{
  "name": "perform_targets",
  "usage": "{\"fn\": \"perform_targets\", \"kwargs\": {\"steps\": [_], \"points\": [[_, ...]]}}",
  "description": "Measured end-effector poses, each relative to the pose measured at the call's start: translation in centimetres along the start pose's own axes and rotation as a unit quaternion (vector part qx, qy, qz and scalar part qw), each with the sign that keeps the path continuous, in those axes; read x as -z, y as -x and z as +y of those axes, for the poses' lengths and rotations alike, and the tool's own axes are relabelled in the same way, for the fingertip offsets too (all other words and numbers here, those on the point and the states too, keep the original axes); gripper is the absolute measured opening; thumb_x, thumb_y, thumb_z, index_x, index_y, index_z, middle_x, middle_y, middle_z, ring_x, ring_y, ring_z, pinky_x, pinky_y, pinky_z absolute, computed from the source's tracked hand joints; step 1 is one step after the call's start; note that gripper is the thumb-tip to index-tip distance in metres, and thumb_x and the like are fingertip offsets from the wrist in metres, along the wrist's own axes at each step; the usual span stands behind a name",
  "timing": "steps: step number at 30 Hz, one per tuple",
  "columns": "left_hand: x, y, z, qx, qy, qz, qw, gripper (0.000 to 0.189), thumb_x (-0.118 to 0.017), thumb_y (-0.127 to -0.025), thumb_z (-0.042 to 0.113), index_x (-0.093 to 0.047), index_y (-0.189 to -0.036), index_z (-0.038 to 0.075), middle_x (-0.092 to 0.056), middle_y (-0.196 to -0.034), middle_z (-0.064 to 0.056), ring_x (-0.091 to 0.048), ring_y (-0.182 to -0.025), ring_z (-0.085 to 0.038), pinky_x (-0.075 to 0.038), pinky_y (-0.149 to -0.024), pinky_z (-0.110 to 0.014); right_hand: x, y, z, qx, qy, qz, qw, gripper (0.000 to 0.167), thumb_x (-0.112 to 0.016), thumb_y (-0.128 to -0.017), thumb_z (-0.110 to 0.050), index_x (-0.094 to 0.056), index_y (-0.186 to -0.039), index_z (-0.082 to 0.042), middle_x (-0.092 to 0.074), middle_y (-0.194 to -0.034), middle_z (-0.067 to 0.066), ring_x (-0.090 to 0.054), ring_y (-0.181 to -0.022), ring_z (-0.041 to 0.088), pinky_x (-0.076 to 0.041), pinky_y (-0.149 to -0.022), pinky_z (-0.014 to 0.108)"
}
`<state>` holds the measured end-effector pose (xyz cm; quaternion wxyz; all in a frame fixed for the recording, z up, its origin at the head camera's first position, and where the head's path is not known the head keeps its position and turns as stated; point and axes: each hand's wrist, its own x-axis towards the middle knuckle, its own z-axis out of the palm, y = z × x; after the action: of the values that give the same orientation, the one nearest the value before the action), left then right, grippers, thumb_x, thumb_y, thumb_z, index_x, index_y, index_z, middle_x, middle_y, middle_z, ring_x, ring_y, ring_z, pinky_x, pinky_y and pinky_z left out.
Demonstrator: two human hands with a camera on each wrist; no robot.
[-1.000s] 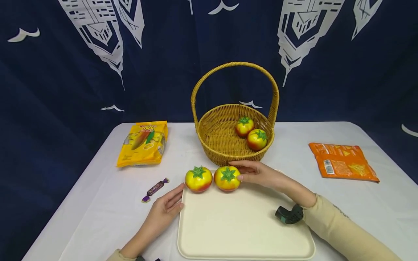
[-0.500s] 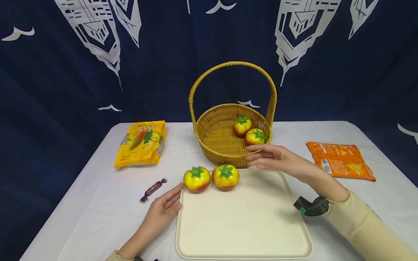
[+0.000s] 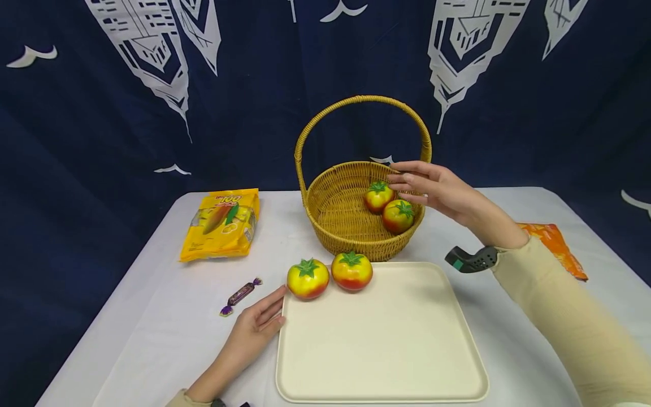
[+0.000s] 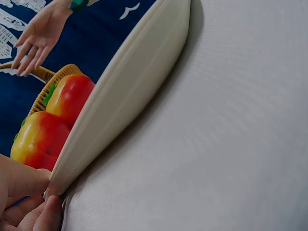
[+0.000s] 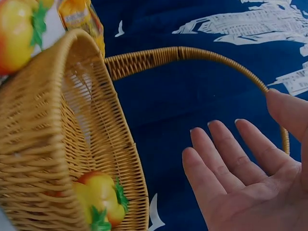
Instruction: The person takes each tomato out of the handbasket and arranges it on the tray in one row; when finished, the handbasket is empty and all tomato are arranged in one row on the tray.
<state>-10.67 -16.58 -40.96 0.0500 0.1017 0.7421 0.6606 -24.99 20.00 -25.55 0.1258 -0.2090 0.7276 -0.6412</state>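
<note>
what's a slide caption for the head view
Two fruits on the tray, two in the basket; left grip holds tray, right grip near basket.

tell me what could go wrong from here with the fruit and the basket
The right grip is open over the right side of the basket, near its handle, so reaching in might catch the handle and tip it.

The nearer fruit and farther fruit lie close together inside, so grasping one might knock the other.

The left grip pinches the tray; a tug could roll the left fruit on it.
</note>
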Motion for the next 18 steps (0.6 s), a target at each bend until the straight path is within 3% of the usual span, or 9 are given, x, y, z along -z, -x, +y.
{"fn": "perform_targets", "kwargs": {"steps": [10, 15, 18], "points": [[0.1, 0.0, -0.1, 0.006, 0.010, -0.005, 0.9999, 0.053, -0.055, -0.085, -0.016, -0.040, -0.136, -0.009, -0.038, -0.141, -0.020, -0.040, -0.125, -0.030, -0.042, -0.095, -0.027, 1.1, -4.9, 0.1, -0.055, 0.044, 0.039, 0.9968, 0.052, -0.054, -0.096, -0.031, -0.041, -0.139, -0.004, -0.049, -0.133, 0.008, -0.045, -0.122, 0.025, -0.035, -0.105, 0.042], [0.1, 0.0, 0.0, 0.001, 0.011, -0.009, 0.9999, 0.052, -0.055, -0.086, -0.015, -0.040, -0.135, -0.010, -0.038, -0.140, -0.021, -0.041, -0.125, -0.031, -0.041, -0.096, -0.027, 1.3, -6.3, 0.9, -0.087, 0.018, 0.059, 0.9943, 0.054, -0.054, -0.096, -0.029, -0.039, -0.139, -0.002, -0.051, -0.128, 0.005, -0.038, -0.125, 0.028, -0.028, -0.108, 0.044], [0.1, 0.0, 0.0, -0.004, 0.011, -0.014, 0.9998, 0.052, -0.055, -0.086, -0.015, -0.039, -0.135, -0.011, -0.038, -0.140, -0.022, -0.041, -0.125, -0.032, -0.041, -0.096, -0.027, 1.5, -6.7, 1.6, -0.095, 0.003, 0.067, 0.9932, 0.053, -0.053, -0.097, -0.026, -0.037, -0.140, 0.001, -0.044, -0.135, 0.011, -0.033, -0.128, 0.031, -0.025, -0.110, 0.045]]}}
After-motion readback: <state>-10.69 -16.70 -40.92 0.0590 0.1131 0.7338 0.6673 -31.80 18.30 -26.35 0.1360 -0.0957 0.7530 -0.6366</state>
